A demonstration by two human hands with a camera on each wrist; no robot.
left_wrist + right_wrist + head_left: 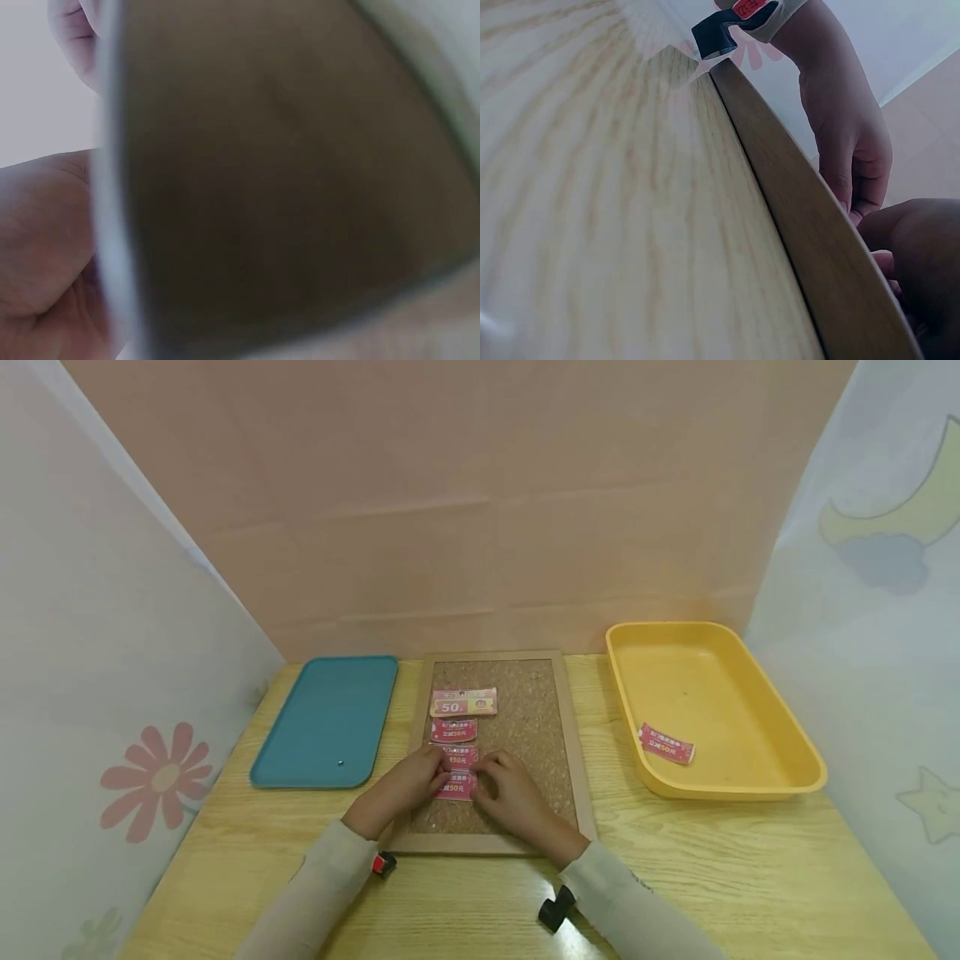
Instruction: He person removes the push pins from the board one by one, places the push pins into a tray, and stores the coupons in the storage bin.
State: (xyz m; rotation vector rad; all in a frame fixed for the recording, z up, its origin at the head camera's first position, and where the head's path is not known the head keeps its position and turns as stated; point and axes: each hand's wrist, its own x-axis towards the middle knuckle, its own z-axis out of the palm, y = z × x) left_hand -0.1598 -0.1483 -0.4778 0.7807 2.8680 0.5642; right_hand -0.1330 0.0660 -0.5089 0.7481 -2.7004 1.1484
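A wood-framed cork board [525, 718] lies flat on the table, with pink coupons in a column down its left half. At the top is a larger pink-and-yellow coupon [480, 704]; smaller pink ones follow below it. My left hand [405, 783] holds the left side of the lowest coupon [454, 789] between curled fingers and thumb. From the right, my right hand [519, 800] holds the same coupon's right edge. Fingers of both hands overlap the coupon [465, 755] just above. In the right wrist view the board's frame [802, 202] partly hides both hands' fingertips.
Left of the board lies a teal tray [326, 718] with a small shiny tack [341, 763] near its front edge. A deep yellow tray [712, 693] stands on the right, holding one pink coupon [666, 744]. Fabric walls enclose the back and sides.
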